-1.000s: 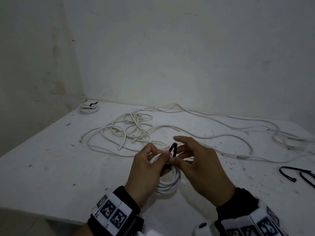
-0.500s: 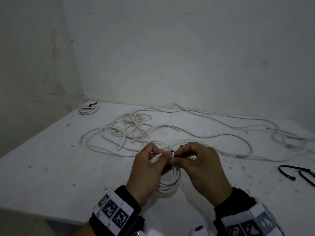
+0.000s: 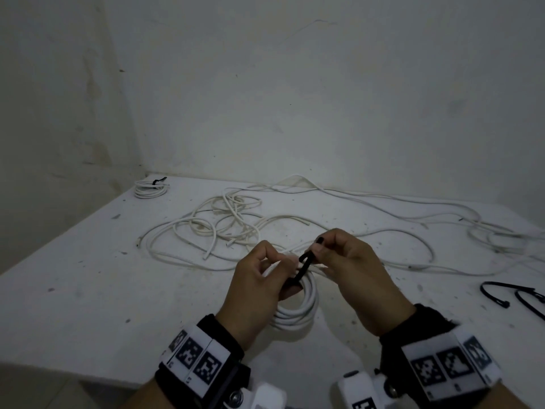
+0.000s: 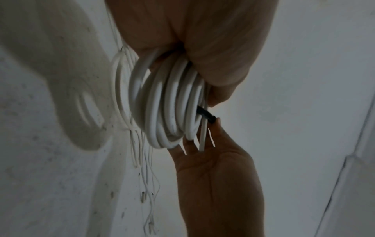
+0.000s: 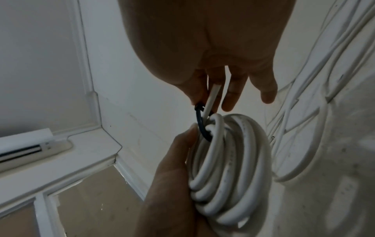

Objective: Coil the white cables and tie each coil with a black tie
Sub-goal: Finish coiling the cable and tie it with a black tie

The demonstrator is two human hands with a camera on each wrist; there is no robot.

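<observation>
A coil of white cable [image 3: 298,308] [image 4: 172,99] [image 5: 229,160] hangs upright above the table's near edge, gripped at its top by my left hand [image 3: 259,287] [image 5: 172,176]. A black tie [image 3: 303,265] [image 4: 206,114] [image 5: 199,123] loops around the coil's strands. My right hand [image 3: 351,270] [image 4: 215,173] pinches the tie's free end between thumb and forefinger, just right of the left hand, the other fingers [image 5: 265,89] held loosely out. The coil's loose cable end [image 5: 211,101] sticks up beside the tie.
Loose white cables [image 3: 236,228] sprawl across the middle and far side of the white table [image 3: 88,290]. A tied coil [image 3: 152,190] lies at the far left corner. Two spare black ties [image 3: 510,295] lie at the right edge. Walls stand close behind and to the left.
The right hand's fingers have curled into a pinch on the tie's end and drawn it up and to the right. The left hand and the coil have stayed put.
</observation>
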